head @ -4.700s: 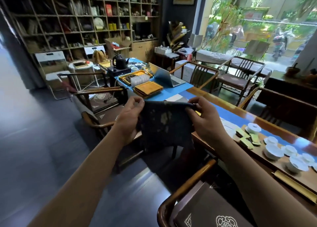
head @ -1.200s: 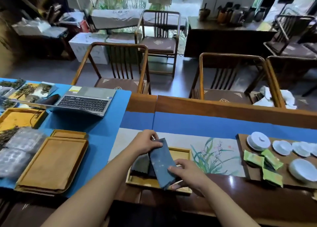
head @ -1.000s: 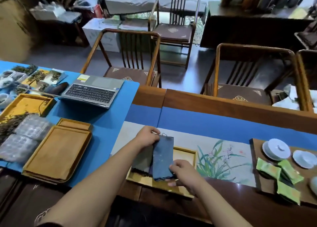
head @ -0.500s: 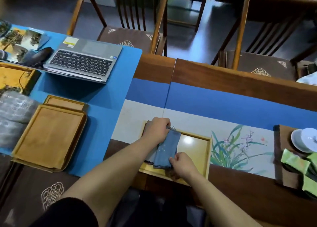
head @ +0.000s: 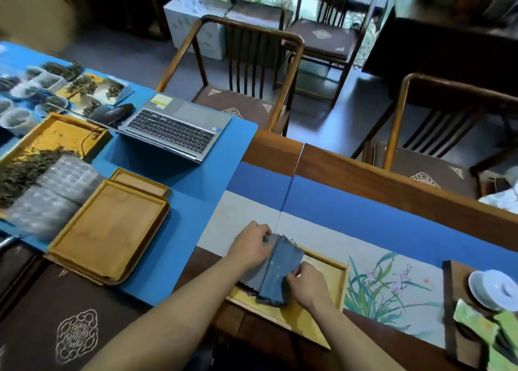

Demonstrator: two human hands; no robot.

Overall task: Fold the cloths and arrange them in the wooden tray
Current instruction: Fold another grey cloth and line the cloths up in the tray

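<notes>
Right half of wooden tray point(head: 332, 279) bare; folded cloths point(head: 276, 276) + both hands fill its left. Open bench strip btwn tray & laptop point(head: 179, 128). Stacked trays point(head: 108, 230) block left, cup board point(head: 454, 314) blocks right

Folded cloths point(head: 277, 275) in wooden tray point(head: 335, 283)

Long brown wooden bench point(head: 392, 180), blue-and-white floral runner point(head: 378, 225) along it. On runner: shallow yellow wooden tray point(head: 333, 281). Left, blue mat point(head: 196, 185) carrying open grey laptop point(head: 173, 129) and stacked tan wooden trays point(head: 109, 227).
</notes>
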